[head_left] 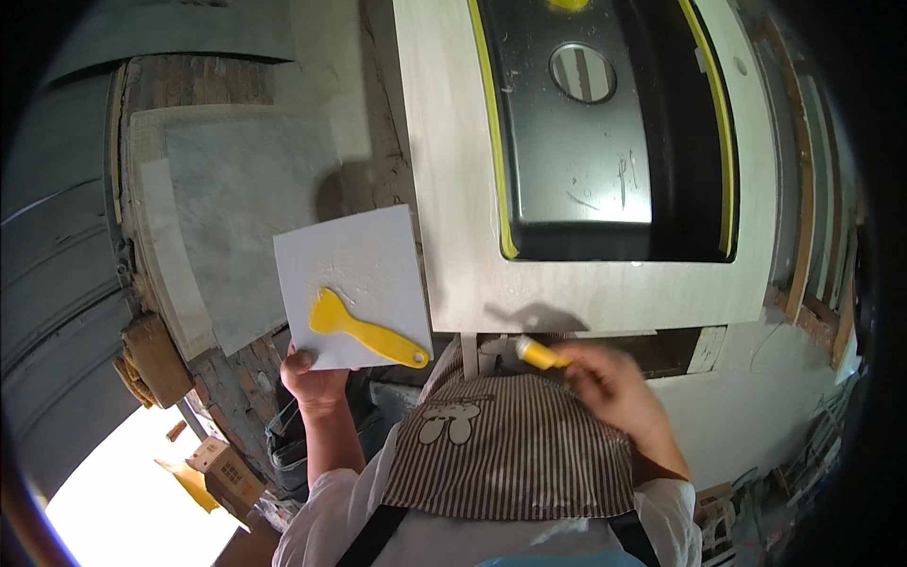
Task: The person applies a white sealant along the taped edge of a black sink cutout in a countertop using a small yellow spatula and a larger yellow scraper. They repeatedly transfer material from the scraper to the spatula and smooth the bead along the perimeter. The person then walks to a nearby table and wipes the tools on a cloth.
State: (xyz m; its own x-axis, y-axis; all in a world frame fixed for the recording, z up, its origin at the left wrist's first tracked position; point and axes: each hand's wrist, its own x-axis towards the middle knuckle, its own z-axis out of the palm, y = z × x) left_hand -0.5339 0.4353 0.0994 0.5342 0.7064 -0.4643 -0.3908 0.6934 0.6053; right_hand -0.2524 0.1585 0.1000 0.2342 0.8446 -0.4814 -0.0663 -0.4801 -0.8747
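My left hand (316, 384) grips the lower left edge of a flat, light grey square board (373, 250), thumb on top. Across the board lies a yellow plastic scraper (364, 333), its wide blade to the upper left and the holed handle end at the lower right. Smears of pale paste show beside its blade. In front of my apron, my right hand (614, 386) is closed on a second yellow scraper (540, 354), with something white on its tip; motion blurs the fingers. Just beyond it is the front edge of a pale countertop (453, 236).
A dark metal sink (576, 180) with a round drain hole is set in the countertop, yellow tape (491, 123) along its rim. A grey slab (246, 208) stands to the left. Wooden strips (805, 189) stand at the right. A cardboard box (227, 470) sits at the lower left.
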